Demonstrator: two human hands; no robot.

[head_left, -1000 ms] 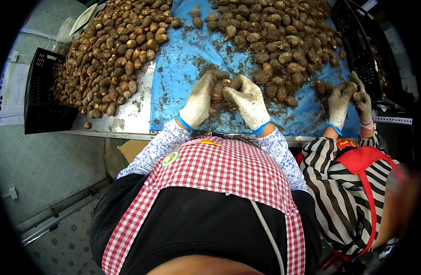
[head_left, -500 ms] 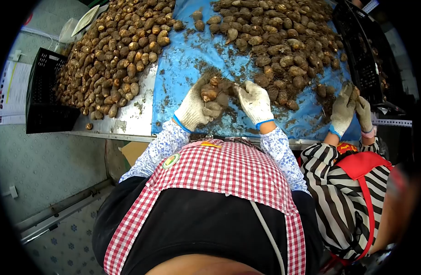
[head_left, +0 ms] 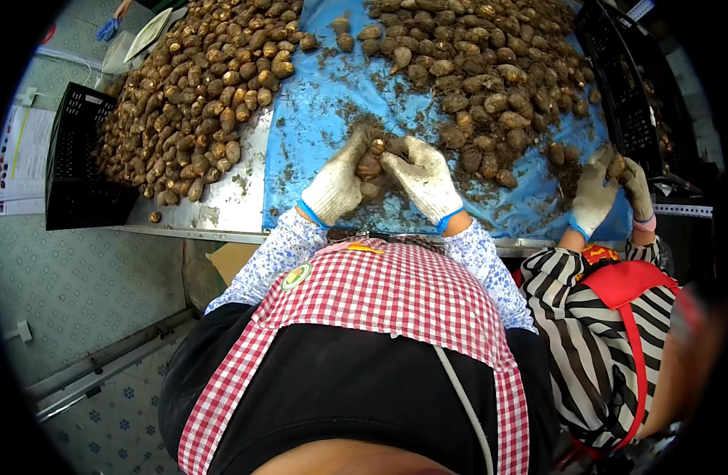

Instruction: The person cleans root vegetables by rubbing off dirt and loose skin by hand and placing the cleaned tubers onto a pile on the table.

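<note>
In white, soil-stained gloves, both my hands meet above the blue sheet [head_left: 301, 186] near the table's front edge. A brown taro corm [head_left: 369, 166] with a pale tip is wrapped by the fingers of my left hand [head_left: 336, 186]. My right hand [head_left: 427, 180] is closed against the same taro from the right, its thumb on the near side. Dark fibrous roots [head_left: 367, 124] stick out beyond my fingers. Glove fabric partly covers the corm, so its far side is hidden.
A pile of cleaner taro [head_left: 213, 87] lies left; a rooty, dirty taro pile [head_left: 499, 87] lies right. Black crates [head_left: 83, 162] stand at both ends. Close on my right, a co-worker's gloved hands [head_left: 595, 194] hold a taro. A blue-gloved hand [head_left: 107, 30] shows far left.
My right hand has moved left and inward onto the taro, and its fingers have curled. The co-worker's hands have shifted slightly. A blue-gloved hand has appeared at the upper left.
</note>
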